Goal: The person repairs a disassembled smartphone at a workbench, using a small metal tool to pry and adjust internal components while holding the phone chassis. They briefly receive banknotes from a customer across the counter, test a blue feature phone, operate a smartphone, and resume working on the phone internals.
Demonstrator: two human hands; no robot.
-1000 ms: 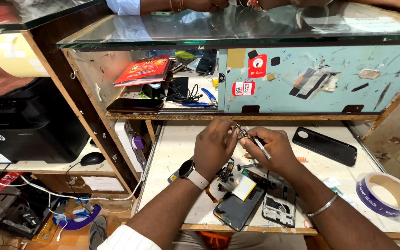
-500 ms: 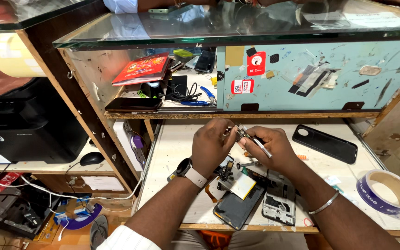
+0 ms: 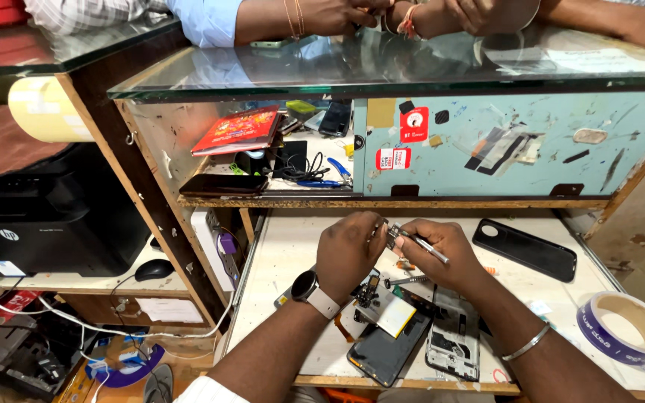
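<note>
Little had shifted: both hands stayed raised mid-worktop. Left hand (image 3: 349,250), grip pinching small metal part (image 3: 390,233); right hand (image 3: 442,252), grip closed on tweezers (image 3: 421,243). Opened phone (image 3: 390,339) lay at near edge. Best held steady, touch light.

At the centre of the view, the left hand (image 3: 349,250), a watch (image 3: 309,287) on its wrist, and the right hand (image 3: 442,250) meet over the counter (image 3: 293,254), pinching a small metal part (image 3: 391,233); the right also holds tweezers (image 3: 425,245). Below them, at six o'clock, lies an opened phone (image 3: 390,347) beside its inner frame (image 3: 453,347). A black back cover (image 3: 524,250) lies at three o'clock, and a tape roll (image 3: 625,328) at four.
</note>
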